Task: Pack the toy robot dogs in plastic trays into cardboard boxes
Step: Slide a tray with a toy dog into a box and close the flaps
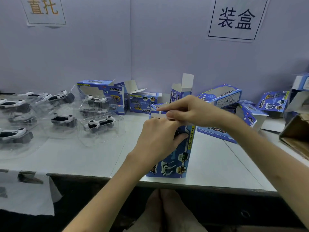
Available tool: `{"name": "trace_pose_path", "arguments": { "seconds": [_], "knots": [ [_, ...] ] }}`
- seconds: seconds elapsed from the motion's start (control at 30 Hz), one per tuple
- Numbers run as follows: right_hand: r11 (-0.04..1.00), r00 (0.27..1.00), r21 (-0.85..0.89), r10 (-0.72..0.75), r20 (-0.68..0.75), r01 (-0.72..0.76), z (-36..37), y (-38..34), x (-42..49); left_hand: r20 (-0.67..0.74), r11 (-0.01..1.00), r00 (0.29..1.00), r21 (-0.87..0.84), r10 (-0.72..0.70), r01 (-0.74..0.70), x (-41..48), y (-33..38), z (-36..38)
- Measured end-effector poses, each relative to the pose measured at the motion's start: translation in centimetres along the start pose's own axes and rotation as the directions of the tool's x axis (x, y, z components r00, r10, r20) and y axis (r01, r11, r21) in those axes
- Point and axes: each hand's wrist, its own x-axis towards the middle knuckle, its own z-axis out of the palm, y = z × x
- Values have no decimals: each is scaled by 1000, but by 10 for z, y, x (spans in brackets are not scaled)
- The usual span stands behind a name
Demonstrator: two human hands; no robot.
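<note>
A blue cardboard box [177, 158] printed with robot dogs stands upright near the table's front edge. My left hand [157, 139] grips its upper side, thumb curled onto the front face. My right hand [187, 111] pinches the white top flap [158, 113] of the same box, fingers stretched along it. The box's contents are hidden. To the left lie several toy robot dogs in clear plastic trays [100, 125], black and white.
Several blue boxes [103, 94], some with open flaps, lie and stand along the back wall. A brown carton [296, 134] sits at the right edge. White cloth [26, 195] hangs over the front left edge. Paper signs hang on the wall.
</note>
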Motion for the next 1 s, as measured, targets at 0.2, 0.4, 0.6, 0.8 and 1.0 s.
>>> {"name": "trace_pose_path", "arguments": {
  "seconds": [0.2, 0.4, 0.6, 0.8, 1.0],
  "knots": [
    [995, 981, 40, -88, -171, 96, 11, 1, -5, -289, 958, 955, -287, -68, -18, -25, 2, 3],
    [997, 994, -39, -68, -86, 65, 8, -2, -5, -371, 977, 926, -214, -71, -11, -54, 11, 15],
    [996, 993, -40, -82, -91, 78, 13, 0, -9, -323, 957, 941, -291, -100, 2, -52, 7, 14],
    [998, 998, 8, -55, -26, 55, 7, 0, -8, -294, 943, 951, -334, -93, -11, -52, 6, 12],
    [997, 999, 70, -38, -18, 39, 2, 3, -10, -200, 946, 974, -322, -111, 41, -50, 11, 4]
  ]
}}
